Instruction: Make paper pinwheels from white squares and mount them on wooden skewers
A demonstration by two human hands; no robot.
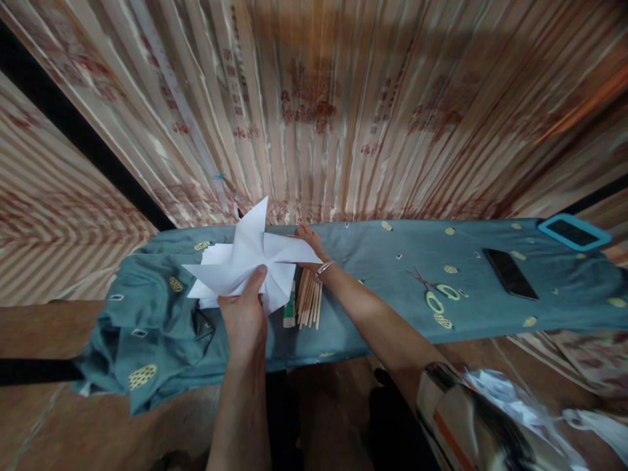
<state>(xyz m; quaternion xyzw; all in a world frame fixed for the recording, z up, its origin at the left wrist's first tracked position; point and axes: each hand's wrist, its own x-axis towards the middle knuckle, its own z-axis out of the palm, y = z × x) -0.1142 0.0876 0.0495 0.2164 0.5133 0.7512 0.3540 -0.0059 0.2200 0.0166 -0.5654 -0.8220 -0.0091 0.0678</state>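
White pinwheel [259,250] (folded paper) in the left fingers [254,284]

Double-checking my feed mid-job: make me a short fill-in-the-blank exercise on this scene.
The white folded-paper pinwheel is in the person's ____ hand.
The green-handled metal scissors lie ____ the thin wooden sticks and the black rectangular phone.
The silver metal bracelet is on the ____ arm.

Missing words: left; between; right.

Pleated patterned curtain [324,98], brown floor [98,425]
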